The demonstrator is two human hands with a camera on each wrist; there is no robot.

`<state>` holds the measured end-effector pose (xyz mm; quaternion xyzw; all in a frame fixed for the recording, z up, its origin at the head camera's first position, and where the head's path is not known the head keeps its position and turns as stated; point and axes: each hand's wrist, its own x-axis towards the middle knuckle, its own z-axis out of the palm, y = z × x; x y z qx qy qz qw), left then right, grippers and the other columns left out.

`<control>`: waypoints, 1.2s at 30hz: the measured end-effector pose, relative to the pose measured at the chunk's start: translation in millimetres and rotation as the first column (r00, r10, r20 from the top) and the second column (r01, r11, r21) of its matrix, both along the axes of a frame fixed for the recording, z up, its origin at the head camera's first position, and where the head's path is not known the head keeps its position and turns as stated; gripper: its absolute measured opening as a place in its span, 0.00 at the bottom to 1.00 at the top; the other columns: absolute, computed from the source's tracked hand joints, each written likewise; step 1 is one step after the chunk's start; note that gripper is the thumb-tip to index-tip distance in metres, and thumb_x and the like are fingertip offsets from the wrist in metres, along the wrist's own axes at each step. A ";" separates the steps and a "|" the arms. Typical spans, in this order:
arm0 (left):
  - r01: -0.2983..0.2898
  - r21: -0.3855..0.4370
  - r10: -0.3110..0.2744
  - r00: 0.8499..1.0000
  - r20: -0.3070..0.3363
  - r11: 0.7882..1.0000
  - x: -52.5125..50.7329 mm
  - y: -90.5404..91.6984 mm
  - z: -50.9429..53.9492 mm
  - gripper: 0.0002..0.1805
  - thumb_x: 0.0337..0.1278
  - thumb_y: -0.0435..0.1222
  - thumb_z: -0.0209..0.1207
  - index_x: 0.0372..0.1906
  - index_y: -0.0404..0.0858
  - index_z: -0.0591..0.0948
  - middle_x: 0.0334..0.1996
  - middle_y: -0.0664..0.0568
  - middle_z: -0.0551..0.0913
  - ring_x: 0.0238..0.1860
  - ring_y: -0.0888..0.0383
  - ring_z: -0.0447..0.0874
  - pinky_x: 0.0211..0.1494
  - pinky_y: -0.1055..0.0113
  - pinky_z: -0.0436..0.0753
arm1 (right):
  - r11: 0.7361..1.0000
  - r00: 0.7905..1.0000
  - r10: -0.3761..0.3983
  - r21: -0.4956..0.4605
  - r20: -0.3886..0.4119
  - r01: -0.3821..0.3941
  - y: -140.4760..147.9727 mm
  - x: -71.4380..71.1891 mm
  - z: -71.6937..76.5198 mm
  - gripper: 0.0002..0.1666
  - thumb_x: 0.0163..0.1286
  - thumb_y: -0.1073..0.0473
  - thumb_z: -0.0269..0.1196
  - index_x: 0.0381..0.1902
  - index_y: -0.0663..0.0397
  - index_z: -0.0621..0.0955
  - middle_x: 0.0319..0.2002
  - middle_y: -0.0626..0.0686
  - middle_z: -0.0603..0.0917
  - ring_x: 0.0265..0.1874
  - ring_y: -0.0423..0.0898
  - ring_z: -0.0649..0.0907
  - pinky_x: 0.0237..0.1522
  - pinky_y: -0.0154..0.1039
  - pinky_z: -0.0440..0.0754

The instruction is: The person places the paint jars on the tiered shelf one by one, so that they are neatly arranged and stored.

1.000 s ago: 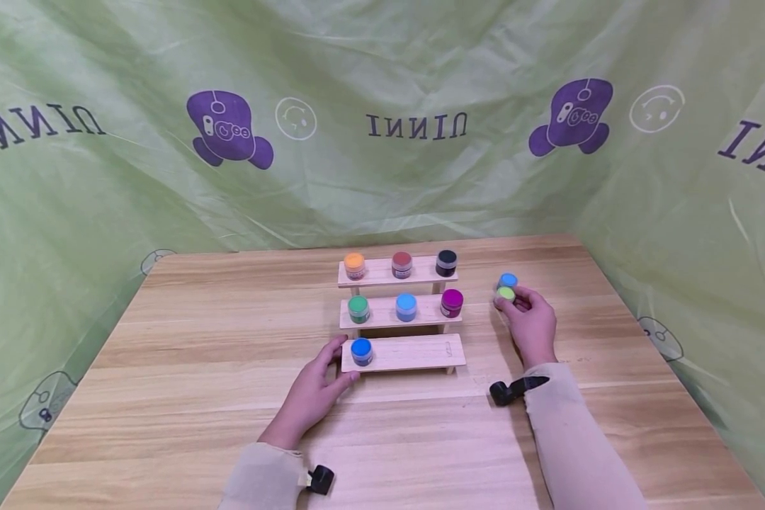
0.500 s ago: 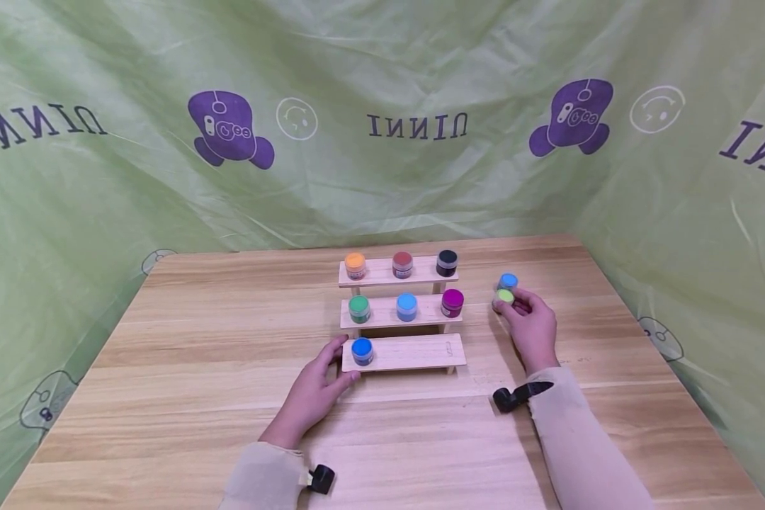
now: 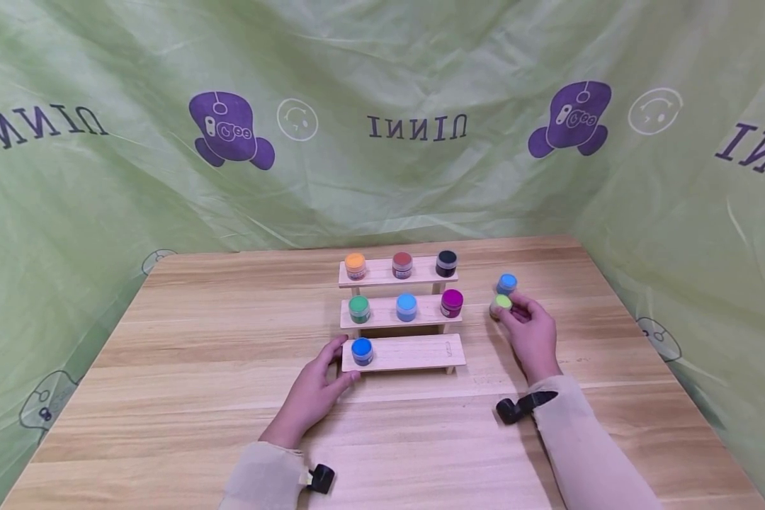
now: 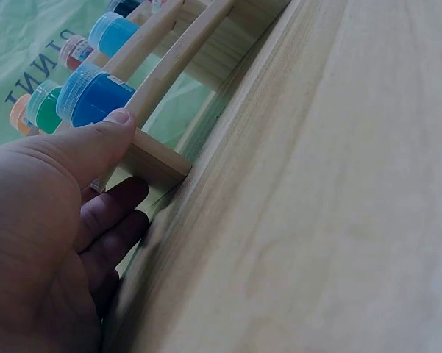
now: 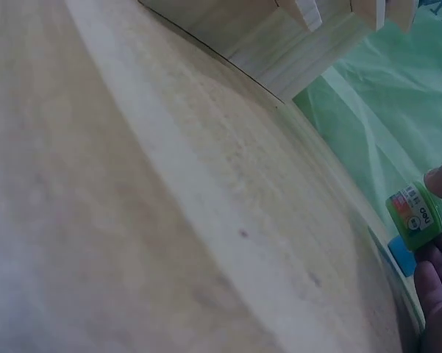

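My right hand (image 3: 533,340) pinches a small paint jar with a light green lid (image 3: 501,303) between thumb and fingers; the right wrist view shows the green jar (image 5: 415,215) tilted, its label visible. A blue-lidded paint jar (image 3: 506,284) stands on the table just behind it. My left hand (image 3: 311,398) holds the left end of the lowest step of a three-tier wooden stand (image 3: 414,354), thumb at the front edge. Close to that thumb (image 4: 114,136) sits a dark blue paint jar (image 3: 362,351). Some left fingers are hidden behind the step.
The middle tier carries green (image 3: 360,309), light blue (image 3: 406,307) and purple jars (image 3: 452,303). Orange (image 3: 355,265), reddish-brown (image 3: 402,265) and black jars (image 3: 446,263) stand on the top tier. A green printed cloth (image 3: 421,184) hangs behind the wooden table (image 3: 185,397).
My right hand has drawn the light green jar slightly toward me and to the left, apart from the blue-lidded jar. My left hand stays where it was on the stand.
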<state>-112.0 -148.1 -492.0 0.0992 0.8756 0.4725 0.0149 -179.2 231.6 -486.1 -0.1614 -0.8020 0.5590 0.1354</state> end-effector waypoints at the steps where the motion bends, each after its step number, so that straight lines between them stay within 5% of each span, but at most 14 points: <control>1: -0.001 -0.001 0.001 1.000 -0.005 1.000 -0.1 -0.1 -0.1 0.38 0.61 0.44 0.68 0.74 0.42 0.67 0.60 0.46 0.81 0.68 0.44 0.72 0.72 0.42 0.64 | 1.000 1.000 0.002 -0.001 -0.003 -0.002 -0.7 1.4 0.4 0.33 0.65 0.51 0.72 0.64 0.59 0.78 0.57 0.58 0.81 0.55 0.48 0.80 0.60 0.37 0.78; 23: -0.007 0.007 0.006 0.999 0.038 1.000 0.7 -1.0 2.2 0.39 0.61 0.43 0.68 0.75 0.44 0.67 0.62 0.46 0.80 0.69 0.46 0.71 0.74 0.44 0.63 | 0.994 0.993 0.094 -0.047 -0.069 -0.098 -12.7 29.2 4.3 0.29 0.62 0.53 0.74 0.58 0.59 0.80 0.56 0.56 0.81 0.49 0.40 0.81 0.50 0.22 0.77; 36: -0.012 0.015 0.011 0.999 0.038 1.000 0.7 0.0 1.9 0.39 0.61 0.43 0.69 0.75 0.44 0.66 0.62 0.46 0.80 0.69 0.45 0.71 0.74 0.43 0.62 | 0.966 0.951 0.238 -0.059 -0.196 -0.253 -20.9 38.4 13.5 0.24 0.59 0.62 0.76 0.50 0.66 0.81 0.51 0.58 0.82 0.45 0.38 0.83 0.53 0.26 0.79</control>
